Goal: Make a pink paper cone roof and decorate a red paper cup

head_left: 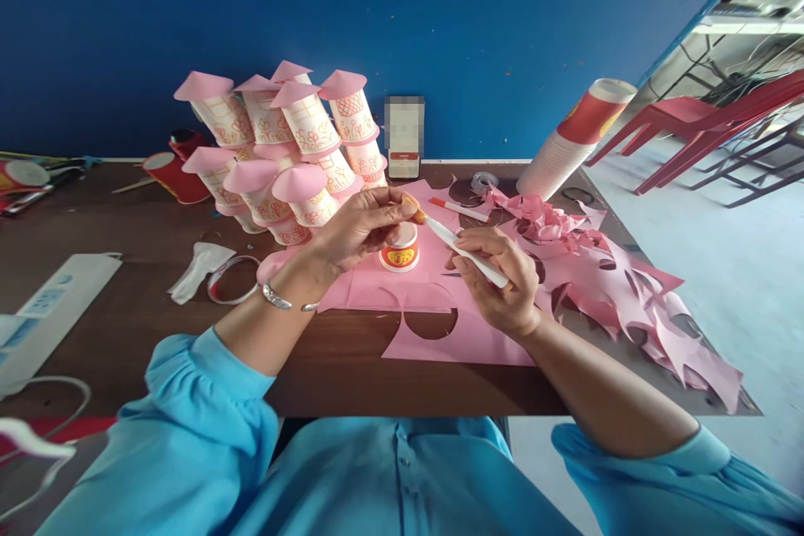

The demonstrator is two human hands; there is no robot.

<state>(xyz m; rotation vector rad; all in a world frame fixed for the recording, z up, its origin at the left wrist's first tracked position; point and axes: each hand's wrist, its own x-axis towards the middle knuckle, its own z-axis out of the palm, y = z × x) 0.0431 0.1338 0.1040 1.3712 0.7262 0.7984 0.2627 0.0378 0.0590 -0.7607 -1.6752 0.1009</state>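
My right hand (499, 275) is closed around a slim white tapered tube (447, 236), which points up and to the left. At its narrow end sits an orange cap (419, 217), pinched between the thumb and finger of my left hand (370, 226). I cannot tell whether the cap is still joined to the tube. Below my hands, a small paper cup (400, 255) with a red and yellow label stands on pink paper sheets (465, 327) with round cutouts. A red-and-white marker (460, 209) lies just beyond.
Paper-cup towers (307, 126) with pink cone roofs stand at back left. A tall cup stack (565, 151) leans at back right, near pink scraps (628, 293). A phone (404, 134) rests against the blue wall; a tape roll (232, 280) lies left.
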